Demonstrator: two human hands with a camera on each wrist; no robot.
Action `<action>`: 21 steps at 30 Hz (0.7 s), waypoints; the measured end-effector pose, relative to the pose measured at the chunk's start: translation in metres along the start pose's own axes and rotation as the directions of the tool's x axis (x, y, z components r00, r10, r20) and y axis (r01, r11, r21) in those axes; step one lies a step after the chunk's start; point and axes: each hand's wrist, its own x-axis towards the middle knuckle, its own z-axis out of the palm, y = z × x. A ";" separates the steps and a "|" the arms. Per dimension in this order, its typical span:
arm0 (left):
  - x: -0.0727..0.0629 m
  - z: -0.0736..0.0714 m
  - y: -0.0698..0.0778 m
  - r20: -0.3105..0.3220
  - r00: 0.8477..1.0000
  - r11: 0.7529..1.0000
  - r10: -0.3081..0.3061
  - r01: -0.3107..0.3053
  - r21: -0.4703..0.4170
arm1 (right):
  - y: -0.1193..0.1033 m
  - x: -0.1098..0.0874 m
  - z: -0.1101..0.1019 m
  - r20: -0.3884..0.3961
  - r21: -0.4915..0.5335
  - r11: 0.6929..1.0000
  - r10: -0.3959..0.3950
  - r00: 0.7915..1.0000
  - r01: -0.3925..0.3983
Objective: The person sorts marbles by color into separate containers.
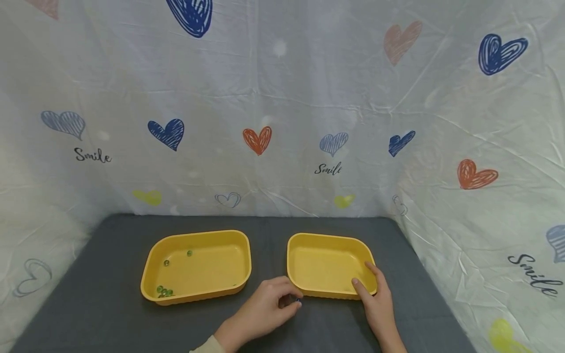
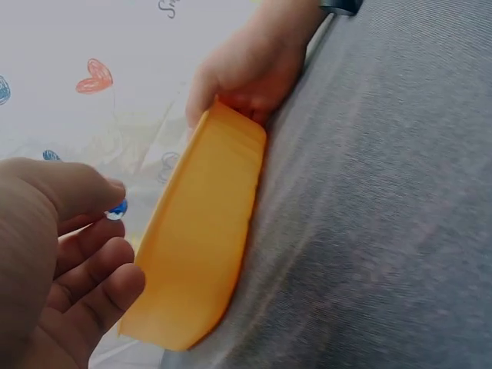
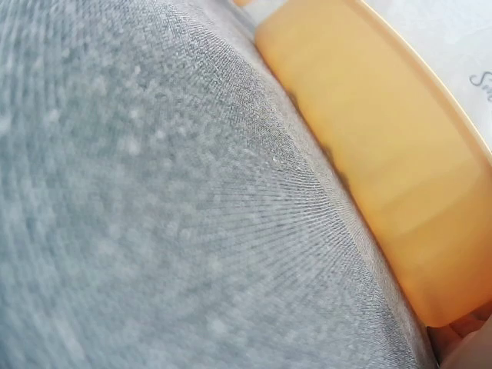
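My left hand (image 1: 269, 305) pinches a small blue glass marble (image 2: 117, 209) between thumb and forefinger, just off the near left corner of the right-hand yellow tray (image 1: 328, 293). In the left wrist view the other fingers of this hand (image 2: 69, 254) curl loosely below the marble. My right hand (image 1: 378, 306) grips that tray at its near right corner, thumb and forefinger over the rim. Only a sliver of the right fingers (image 3: 465, 350) shows in the right wrist view, beneath the tray wall (image 3: 384, 146). No marble shows on the visible floor of this tray.
A second yellow tray (image 1: 207, 292) stands to the left, with several green marbles (image 1: 164, 291) bunched in its near left corner and others (image 1: 190, 253) scattered. Dark grey cloth (image 1: 269, 260) covers the table. A white curtain with printed hearts (image 1: 258, 140) hangs behind and at the sides.
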 end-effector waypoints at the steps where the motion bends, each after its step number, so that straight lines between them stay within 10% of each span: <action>1: 0.002 0.000 0.000 -0.014 1.000 1.000 0.001 -0.001 -0.004 | 0.000 0.000 0.000 0.001 0.002 1.000 0.001 1.000 -0.001; 21: 0.042 0.007 -0.005 -0.145 0.987 0.996 -0.068 0.060 -0.062 | -0.001 0.001 0.000 -0.004 -0.003 1.000 0.010 1.000 -0.010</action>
